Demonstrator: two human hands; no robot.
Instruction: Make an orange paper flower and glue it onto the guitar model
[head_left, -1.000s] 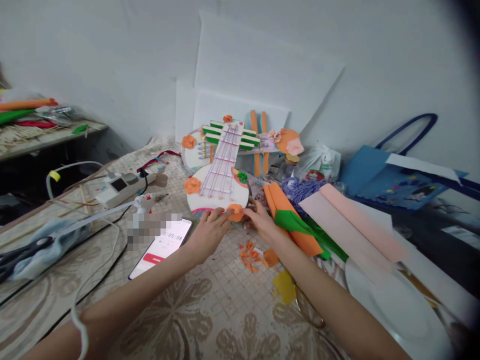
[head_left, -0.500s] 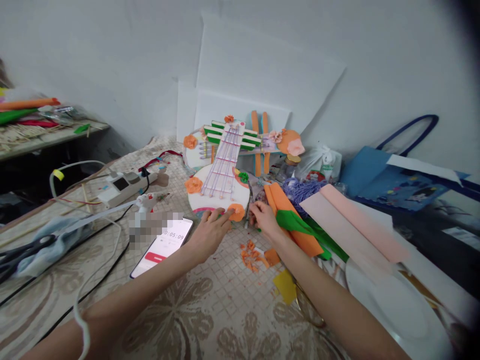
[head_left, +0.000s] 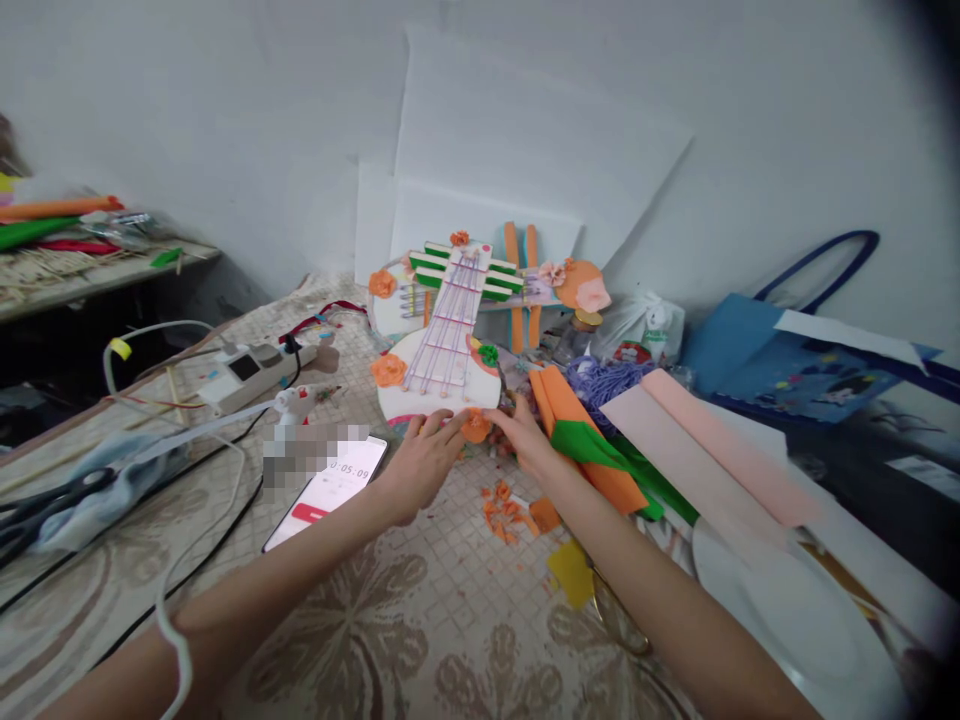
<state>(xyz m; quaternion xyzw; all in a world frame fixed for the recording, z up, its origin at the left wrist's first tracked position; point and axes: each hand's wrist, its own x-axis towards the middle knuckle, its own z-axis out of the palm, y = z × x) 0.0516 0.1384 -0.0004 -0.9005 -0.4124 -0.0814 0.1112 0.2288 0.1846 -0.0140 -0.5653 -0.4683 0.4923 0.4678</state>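
My left hand point(head_left: 420, 462) and right hand point(head_left: 527, 441) met at the near edge of the guitar point(head_left: 439, 375), fingers half curled, pinching the orange flower point(head_left: 475, 427) between their tips. The flower sat against the guitar's white body, just right of its strings. Orange scraps point(head_left: 504, 508) lay near my right wrist, a yellow scrap point(head_left: 571, 573) nearer still. A phone point(head_left: 328, 490) lay left of my left hand, a glue gun point(head_left: 294, 403) beyond it. Foam sheets point(head_left: 592, 445), orange and green, lay right of my right hand. Scissors point(head_left: 37, 505) rested at far left.
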